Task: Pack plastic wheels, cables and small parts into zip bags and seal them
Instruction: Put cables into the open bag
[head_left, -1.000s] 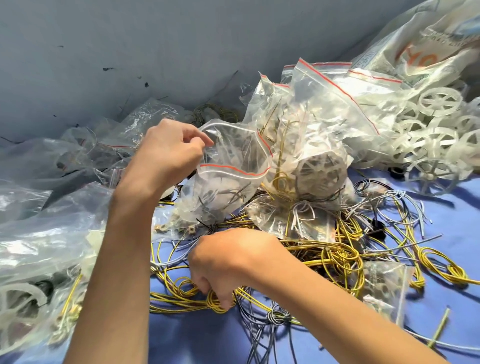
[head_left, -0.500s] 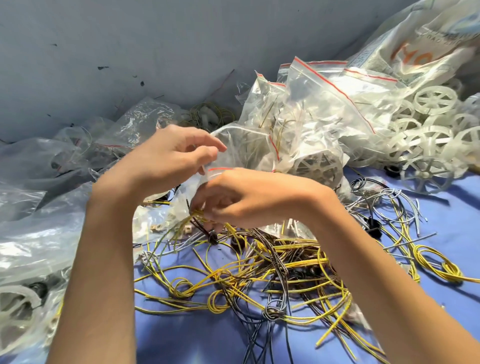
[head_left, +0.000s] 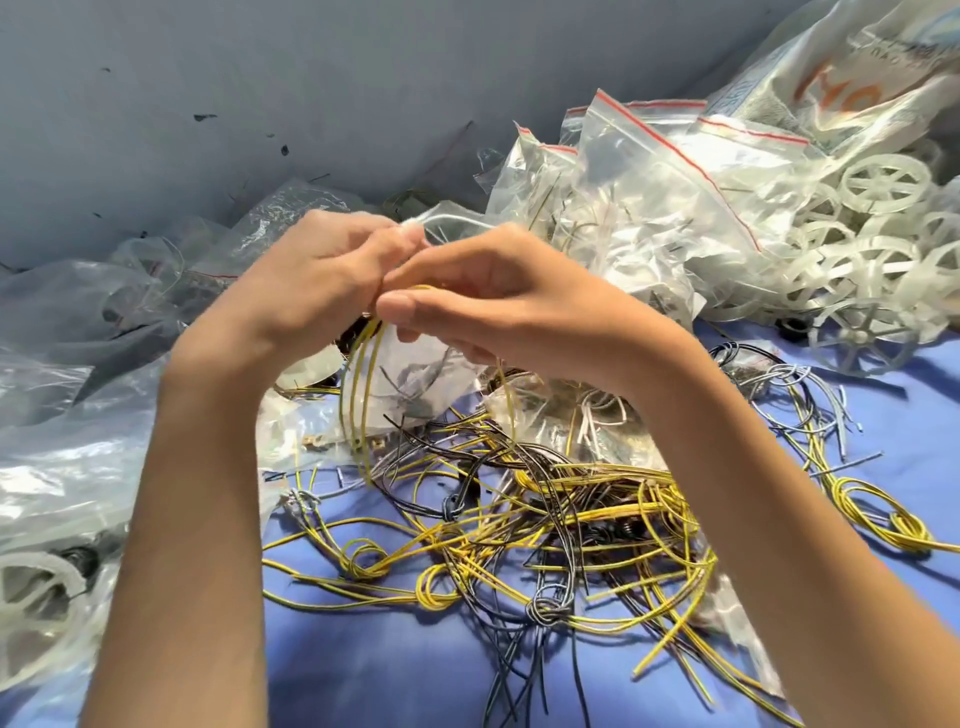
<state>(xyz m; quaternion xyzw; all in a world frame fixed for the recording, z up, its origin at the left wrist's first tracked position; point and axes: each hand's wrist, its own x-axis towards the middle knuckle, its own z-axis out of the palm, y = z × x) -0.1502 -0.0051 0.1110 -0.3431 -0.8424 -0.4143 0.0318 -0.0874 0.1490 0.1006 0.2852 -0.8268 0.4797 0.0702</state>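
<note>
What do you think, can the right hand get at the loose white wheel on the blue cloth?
Probably yes, once freed: the right hand pinches yellow cables, but the wheel lies uncovered to its right, nothing standing between.

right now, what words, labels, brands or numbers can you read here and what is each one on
"YO": large orange letters on the printed sack at top right, cut off by folds, a doubtful reading.
Small dark print above them on that sack: too blurred to read.
Bluish print at its left edge: too small to read.
The zip bags: a red stripe each, no text.
</note>
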